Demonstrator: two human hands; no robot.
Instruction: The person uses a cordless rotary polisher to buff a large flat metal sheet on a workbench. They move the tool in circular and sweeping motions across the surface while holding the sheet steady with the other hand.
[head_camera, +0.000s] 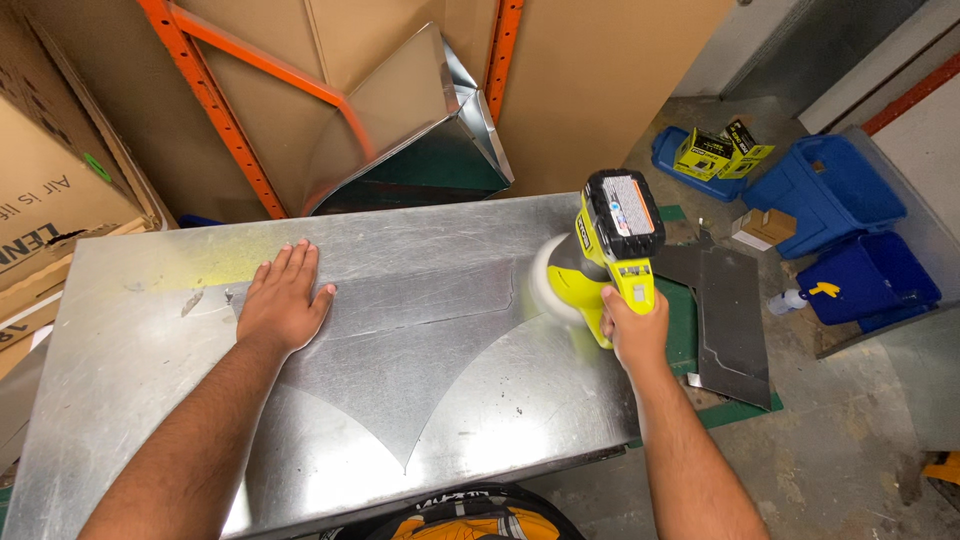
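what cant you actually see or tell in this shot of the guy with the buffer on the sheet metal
- Head view: the round pad of the yellow buffer is half hidden by the tool's body; its face on the metal sheet is unseen.
- Right hand: fingers wrap the handle, so the trigger is hidden.
- Under the flat left hand: the sheet is covered.
- Sheet's near edge: cut off by the frame bottom.

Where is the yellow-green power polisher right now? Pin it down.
In the head view, the polisher is at the right end of the sheet-metal table, gripped by the right hand, its white pad against the metal; the left hand lies flat far left.
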